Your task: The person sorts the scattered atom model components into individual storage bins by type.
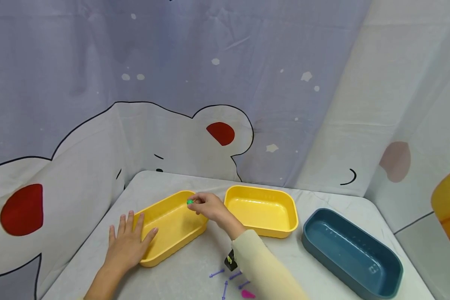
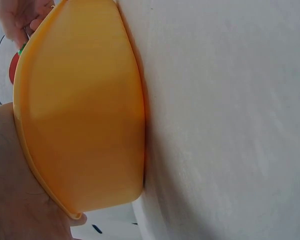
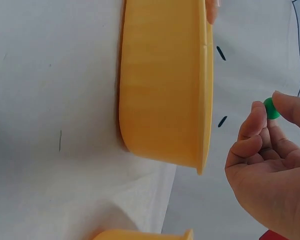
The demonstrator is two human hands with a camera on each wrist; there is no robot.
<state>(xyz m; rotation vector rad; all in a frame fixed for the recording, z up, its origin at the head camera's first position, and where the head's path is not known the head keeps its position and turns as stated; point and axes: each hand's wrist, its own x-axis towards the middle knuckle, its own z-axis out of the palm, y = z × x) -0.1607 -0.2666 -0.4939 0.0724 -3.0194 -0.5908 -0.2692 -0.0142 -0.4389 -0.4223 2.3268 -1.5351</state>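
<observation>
Between the thumb and fingertips of my right hand point(image 1: 210, 206) is a small round green bead-like piece point(image 1: 190, 201). The right wrist view shows this green piece point(image 3: 271, 108) pinched above the level of the tray's rim. In the head view the right hand hovers over the far right end of the left yellow tray point(image 1: 172, 225). My left hand point(image 1: 125, 250) lies with spread, straight fingers against that tray's left edge, thumb over the rim. From the left wrist, the tray's outer wall point(image 2: 85, 100) fills much of the view.
A second yellow tray point(image 1: 260, 212) stands behind the right forearm, and a dark blue tray point(image 1: 348, 254) sits farther right. Several purple rods with knobbed ends point(image 1: 217, 273), a pink piece point(image 1: 248, 294) and a small black object point(image 1: 230, 261) lie near the right sleeve. A printed curtain point(image 1: 270, 83) hangs behind the table.
</observation>
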